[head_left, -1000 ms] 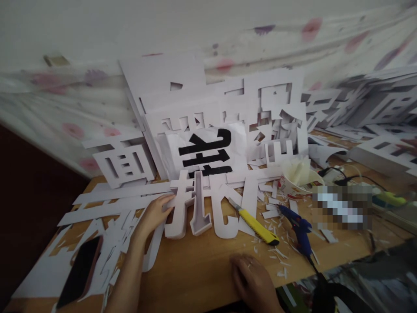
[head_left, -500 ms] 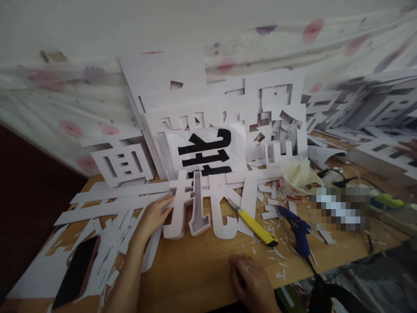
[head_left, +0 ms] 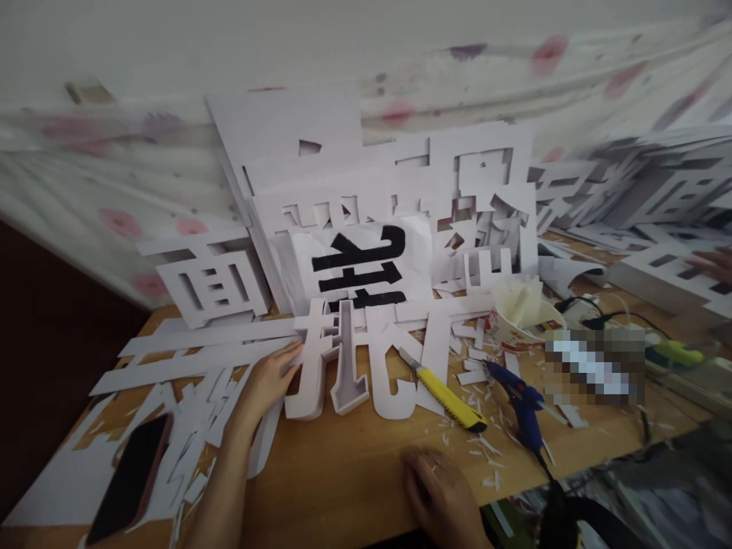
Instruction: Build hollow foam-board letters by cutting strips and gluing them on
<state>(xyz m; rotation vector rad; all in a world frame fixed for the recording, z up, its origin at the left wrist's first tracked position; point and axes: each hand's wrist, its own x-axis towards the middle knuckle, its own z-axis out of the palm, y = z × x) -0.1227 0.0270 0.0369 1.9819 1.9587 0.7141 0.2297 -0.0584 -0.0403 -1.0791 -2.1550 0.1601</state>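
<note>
Your L grip touches the white 3D char. to its R, prob. to steady it; can't tell if it's pinching. Your R grip rests curled on the counter, can't tell if holding anything; yellow cutter beyond it, prob. for quick reach.

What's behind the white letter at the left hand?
A printed sheet, then white cut-out boards. The letter covers part of the sheet's lower edge; what lies there can't be seen.

One cutter, one glue gun, one phone, one tub
</note>
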